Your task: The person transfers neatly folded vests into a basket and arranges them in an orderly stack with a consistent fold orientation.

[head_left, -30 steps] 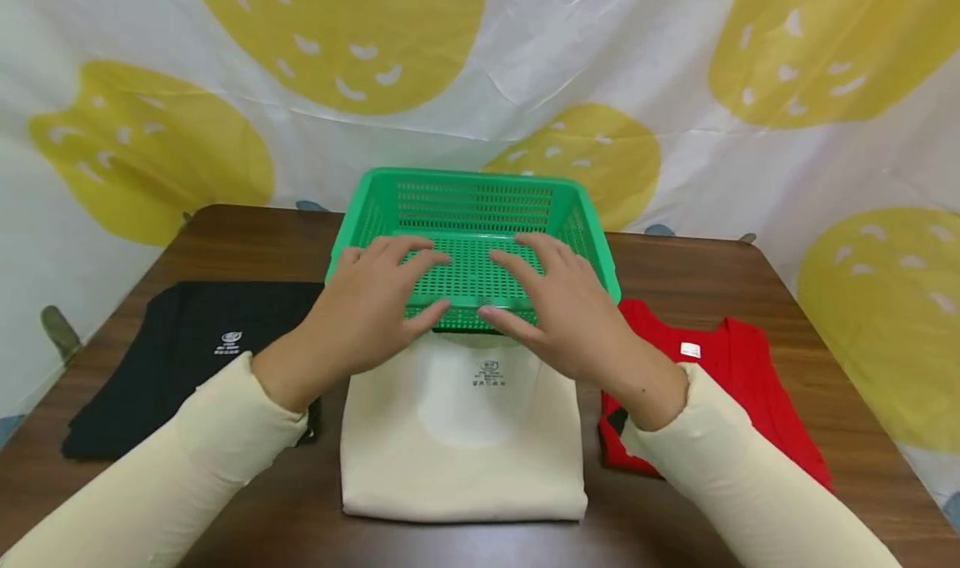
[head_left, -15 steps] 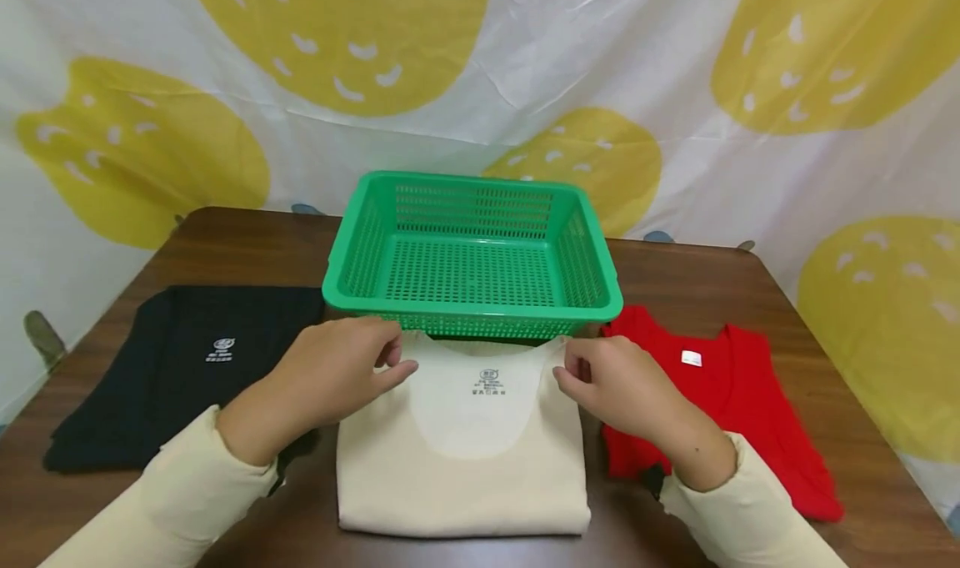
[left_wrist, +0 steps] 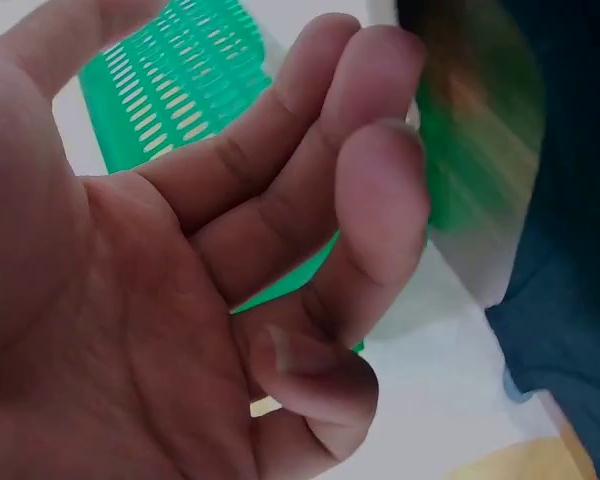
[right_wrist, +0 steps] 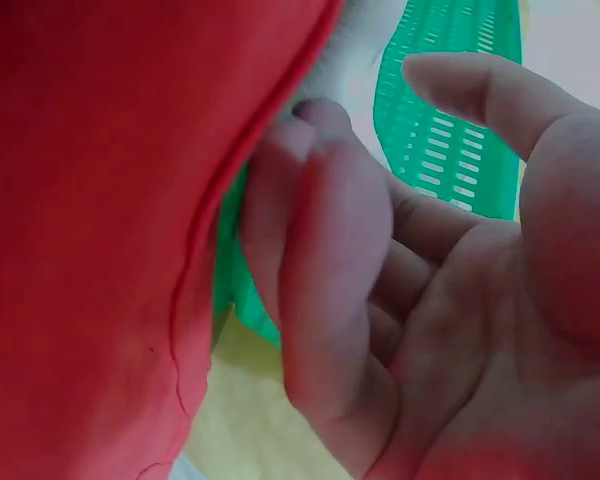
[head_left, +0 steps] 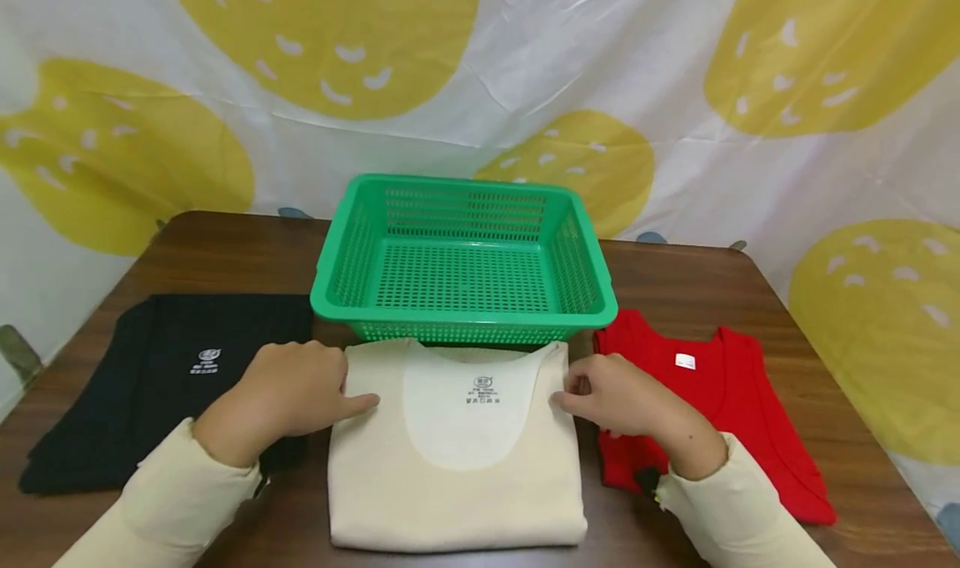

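A folded cream shirt [head_left: 375, 485] with a pale scoop neck and a printed label lies in front of the green basket [head_left: 465, 314]. My left hand [head_left: 281, 389] is at the shirt's left edge, its thumb reaching over the cloth. At the opposite edge is my right hand [head_left: 622, 393], thumb tip at the fabric. In both wrist views the fingers bend loosely, thumb apart, and no cloth shows pinched between them. Whether the fingertips touch the shirt's sides is hard to tell.
A folded black shirt [head_left: 150, 393] lies left of the cream one, and a folded red shirt [head_left: 750, 409] lies right. The basket shows its bare mesh floor. Behind the brown wooden table [head_left: 675, 276] hangs a white cloth [head_left: 420, 147] with yellow fruit prints.
Both hands have drawn back from above the basket to the cream shirt's neckline, then apart to its left and right edges. The shirts stay on the table.
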`<state>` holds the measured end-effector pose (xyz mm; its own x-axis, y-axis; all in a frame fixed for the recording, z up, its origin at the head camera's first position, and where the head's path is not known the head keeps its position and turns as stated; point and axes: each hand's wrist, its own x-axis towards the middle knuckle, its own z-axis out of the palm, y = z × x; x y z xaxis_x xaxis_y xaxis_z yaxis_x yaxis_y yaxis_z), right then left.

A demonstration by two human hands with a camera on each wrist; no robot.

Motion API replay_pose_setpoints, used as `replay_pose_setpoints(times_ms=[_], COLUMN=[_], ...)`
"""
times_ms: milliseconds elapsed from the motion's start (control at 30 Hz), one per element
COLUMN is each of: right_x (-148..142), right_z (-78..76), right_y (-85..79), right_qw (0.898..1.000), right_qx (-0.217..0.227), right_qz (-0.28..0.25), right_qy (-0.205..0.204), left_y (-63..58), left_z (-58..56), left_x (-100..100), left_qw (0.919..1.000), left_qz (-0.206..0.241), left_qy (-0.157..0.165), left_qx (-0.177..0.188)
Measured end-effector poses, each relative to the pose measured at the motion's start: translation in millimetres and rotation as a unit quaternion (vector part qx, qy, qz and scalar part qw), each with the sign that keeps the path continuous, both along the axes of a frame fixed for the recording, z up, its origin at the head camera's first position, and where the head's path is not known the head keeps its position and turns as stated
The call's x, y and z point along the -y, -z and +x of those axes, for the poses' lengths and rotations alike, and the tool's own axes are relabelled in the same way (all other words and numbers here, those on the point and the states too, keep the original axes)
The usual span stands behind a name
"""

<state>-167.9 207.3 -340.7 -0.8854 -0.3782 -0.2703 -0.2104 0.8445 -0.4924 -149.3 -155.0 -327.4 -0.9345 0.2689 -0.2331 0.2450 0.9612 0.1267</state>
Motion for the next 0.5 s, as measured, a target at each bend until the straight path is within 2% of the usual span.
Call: replay_pose_setpoints(times_ms=[200, 333, 500], right_x=[3, 7, 9], right_z=[2.5, 4.2, 3.8], right_y=[2.6, 4.3, 4.2], right_qw=[0.999, 0.998, 0.998], right_qx=[0.035, 0.051, 0.060], right_qz=[0.009, 0.017, 0.012], right_qy=[0.030, 0.023, 0.021], left_y=[10.7, 13.5, 14.1], left_z=[0.8, 2.0, -1.2], left_x=[-3, -3, -7], left_qw=[0.9997, 0.9997, 0.9998], left_qz=[-0.020, -0.020, -0.007], left_qy=[0.014, 0.008, 0.017], left_qx=[0.010, 0.011, 0.009])
